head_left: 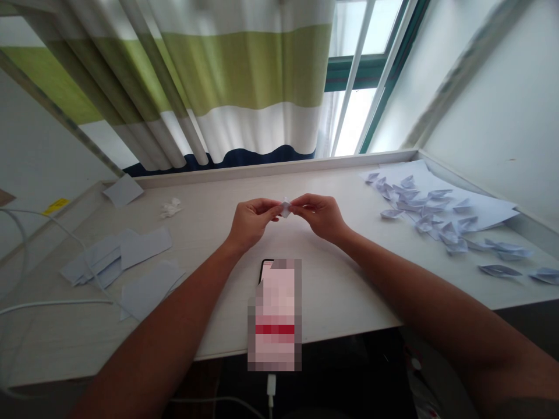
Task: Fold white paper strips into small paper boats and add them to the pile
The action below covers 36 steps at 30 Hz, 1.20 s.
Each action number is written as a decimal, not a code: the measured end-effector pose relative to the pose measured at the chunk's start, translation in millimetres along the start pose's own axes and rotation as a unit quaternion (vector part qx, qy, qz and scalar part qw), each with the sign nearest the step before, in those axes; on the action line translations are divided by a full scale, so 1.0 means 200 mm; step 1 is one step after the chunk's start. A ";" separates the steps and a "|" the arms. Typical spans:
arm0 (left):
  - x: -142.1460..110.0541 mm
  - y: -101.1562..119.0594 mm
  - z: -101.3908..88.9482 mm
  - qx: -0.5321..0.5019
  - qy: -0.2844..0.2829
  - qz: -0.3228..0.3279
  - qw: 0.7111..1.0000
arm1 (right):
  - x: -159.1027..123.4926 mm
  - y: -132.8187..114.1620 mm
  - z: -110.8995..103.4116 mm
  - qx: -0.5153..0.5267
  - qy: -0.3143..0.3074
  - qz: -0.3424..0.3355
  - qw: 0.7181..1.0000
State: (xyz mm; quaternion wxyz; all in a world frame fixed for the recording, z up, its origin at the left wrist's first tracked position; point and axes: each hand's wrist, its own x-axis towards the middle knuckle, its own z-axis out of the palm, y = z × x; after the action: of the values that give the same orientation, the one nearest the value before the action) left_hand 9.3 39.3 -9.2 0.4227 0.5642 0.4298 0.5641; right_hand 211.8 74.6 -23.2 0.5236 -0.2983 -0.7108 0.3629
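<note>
Between my two hands is a small folded piece of white paper (286, 208), diamond-shaped from here, held just above the white desk. My left hand (255, 220) pinches its left corner between thumb and fingers. On the opposite side, my right hand (319, 216) pinches the right corner in the same way. The fingertips cover part of the paper's edges. Below the hands, nearer to me, a phone (275, 314) with a blurred-out screen lies at the desk's front edge, a white charging plug (271, 384) at its lower end.
Many folded paper boats (423, 203) lie on the right, partly on flat white sheets (489, 206). At left are loose paper squares (146, 247), a crumpled white scrap (171, 208) and white cables (56, 304). A raised rim (279, 166) borders the back, below a curtain (244, 70).
</note>
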 end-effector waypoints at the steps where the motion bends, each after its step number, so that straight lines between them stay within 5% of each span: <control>1: 0.00 0.00 0.00 -0.003 0.006 0.000 1.000 | 0.00 0.00 0.00 0.007 0.006 0.001 1.000; 15: -0.01 0.01 0.02 0.014 0.045 0.022 0.999 | 0.02 -0.06 0.03 0.110 0.010 0.102 0.989; 24: -0.01 0.03 0.02 -0.018 0.040 -0.038 0.998 | 0.02 -0.03 0.03 0.175 0.021 0.111 0.978; 30: 0.00 0.03 0.01 -0.001 0.018 -0.042 0.999 | 0.02 -0.04 0.01 0.109 -0.055 0.131 0.984; 36: 0.00 0.01 0.00 0.007 -0.003 -0.034 0.999 | 0.00 -0.07 0.00 0.063 -0.068 0.135 0.987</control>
State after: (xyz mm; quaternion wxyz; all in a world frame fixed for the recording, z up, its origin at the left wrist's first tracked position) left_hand 9.8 39.2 -7.1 0.4390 0.5539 0.4516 0.5445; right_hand 210.8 66.6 -11.2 0.4381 -0.3323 -0.6736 0.4938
